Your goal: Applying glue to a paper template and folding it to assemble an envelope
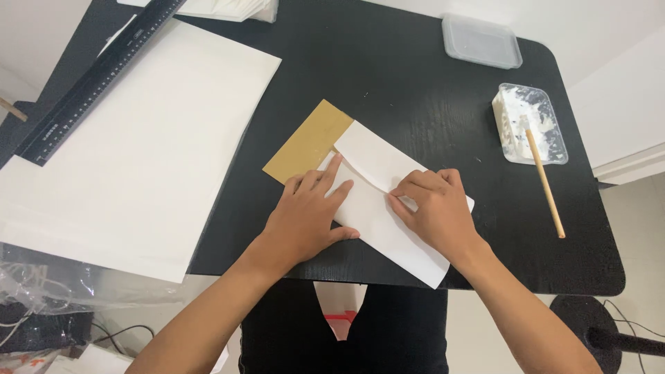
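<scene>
Seen from above, our black table carries a large white sheet across its left half, with a long black ruler lying slantwise over that sheet's far corner. Near the middle of the table lies the folded white paper we are working, set over a brown card that shows at its far left end. Our left hand rests flat and spread on the paper's left part, while our right hand bends its fingertips down onto a curved flap edge near the centre; the two hands sit just beside each other, gripping nothing, only pressing. We judge this to be the creasing or sticking-down of a flap, and the next move seems to call for steady pressure along that edge while the left hand keeps the paper from sliding. At far right, well apart, stand a clear tray of white paste with a wooden stick leaning from it, and a clear lidded box.
</scene>
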